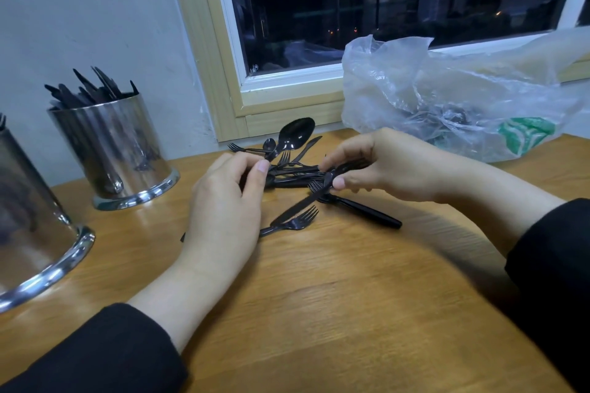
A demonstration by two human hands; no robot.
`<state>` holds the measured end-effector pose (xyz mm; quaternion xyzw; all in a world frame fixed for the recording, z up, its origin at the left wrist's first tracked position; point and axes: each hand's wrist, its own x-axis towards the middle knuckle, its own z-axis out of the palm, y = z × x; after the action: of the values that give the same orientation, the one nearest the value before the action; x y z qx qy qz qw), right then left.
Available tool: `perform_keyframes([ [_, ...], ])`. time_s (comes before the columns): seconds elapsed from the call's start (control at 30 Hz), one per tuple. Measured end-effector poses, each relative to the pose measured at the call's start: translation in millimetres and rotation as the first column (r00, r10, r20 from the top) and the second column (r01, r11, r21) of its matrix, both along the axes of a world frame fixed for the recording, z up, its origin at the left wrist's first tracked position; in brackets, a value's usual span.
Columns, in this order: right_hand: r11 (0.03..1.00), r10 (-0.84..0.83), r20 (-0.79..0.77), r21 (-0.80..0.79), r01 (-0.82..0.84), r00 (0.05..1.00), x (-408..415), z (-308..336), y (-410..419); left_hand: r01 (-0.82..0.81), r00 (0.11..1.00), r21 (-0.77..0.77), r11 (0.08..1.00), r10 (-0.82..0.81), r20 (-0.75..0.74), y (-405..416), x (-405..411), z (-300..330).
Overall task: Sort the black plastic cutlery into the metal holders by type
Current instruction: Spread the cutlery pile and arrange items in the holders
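Wooden surface (319,297) below a dark window: at twelve o'clock, both hands, left (223,201) and right (383,166), pinch pieces from the tangled cutlery pile (297,169); light, stiff, slippery plastic, probably best gripped mid-handle, holders (118,150) at ten o'clock.

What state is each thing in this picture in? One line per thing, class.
Left hand: pinching cutlery from the pile.
Right hand: pinching a knife.
Cutlery pile: tangled, unsorted on the table.
Rear metal holder: upright, holding black cutlery.
Near metal holder: upright, contents mostly hidden.
Plastic bag: crumpled, open.
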<state>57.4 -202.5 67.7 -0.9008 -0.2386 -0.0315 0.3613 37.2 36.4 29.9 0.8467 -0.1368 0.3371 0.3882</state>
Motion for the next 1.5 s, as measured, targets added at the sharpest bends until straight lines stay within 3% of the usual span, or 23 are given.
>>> perform_keyframes([
  [0.1,0.987,0.04,0.021,0.154,-0.043,0.999,-1.4,0.2,5.8,0.016,0.997,-0.024,1.0,-0.018,-0.079,-0.1,0.5,-1.9],
  [0.2,0.955,0.071,0.018,0.287,-0.073,0.997,-2.0,-0.4,11.9,0.125,0.959,-0.146,0.981,-0.157,-0.234,-4.0,-0.5,-3.8],
  [0.27,0.953,0.037,0.048,0.299,-0.05,0.998,-1.6,-1.1,13.5,0.193,0.926,-0.195,0.962,-0.244,-0.287,-7.3,-2.5,-4.1],
  [0.57,0.966,-0.059,0.142,0.257,0.02,0.988,-1.5,-10.0,21.0,0.32,0.867,-0.179,0.93,-0.364,-0.34,-8.9,-4.6,-6.5],
  [0.67,0.964,-0.114,0.194,0.259,0.061,0.974,-4.3,-11.9,30.1,0.316,0.866,-0.141,0.938,-0.346,-0.36,-9.7,-3.4,-6.7],
  [0.73,0.939,-0.179,0.18,0.326,0.114,0.967,-4.4,-11.3,33.0,0.272,0.883,-0.212,0.939,-0.331,-0.333,-6.9,0.3,-6.2],
  [0.8,0.951,-0.284,0.221,0.191,0.244,0.933,-2.9,-8.5,27.6,0.205,0.901,-0.314,0.927,-0.304,-0.309,0.9,4.0,-3.9],
  [0.87,0.931,-0.314,0.229,-0.117,0.347,0.921,-0.9,-7.6,17.6,0.154,0.914,-0.345,0.926,-0.266,-0.307,13.3,7.3,-3.2],
  [0.93,0.873,-0.313,0.145,-0.346,0.345,0.939,0.9,-9.5,10.8,0.113,0.922,-0.336,0.935,-0.225,-0.314,25.8,9.7,-5.5],
  [1.07,0.849,-0.277,-0.011,-0.47,0.24,0.961,2.7,-14.8,9.7,0.081,0.927,-0.371,0.925,-0.206,-0.313,33.5,12.0,-9.7],
  [1.37,0.939,-0.179,-0.117,-0.315,0.134,0.977,-0.2,-12.7,12.0,0.047,0.914,-0.459,0.887,-0.223,-0.338,24.6,8.1,-8.6],
  [1.43,0.969,-0.152,-0.117,-0.213,0.124,0.982,-2.5,-9.1,8.6,0.049,0.904,-0.504,0.863,-0.252,-0.344,23.0,5.4,-5.9],
  [1.5,0.995,-0.098,-0.143,-0.004,0.098,0.985,-5.7,-5.8,9.4,0.06,0.898,-0.541,0.839,-0.282,-0.337,21.0,1.1,-3.5],
])
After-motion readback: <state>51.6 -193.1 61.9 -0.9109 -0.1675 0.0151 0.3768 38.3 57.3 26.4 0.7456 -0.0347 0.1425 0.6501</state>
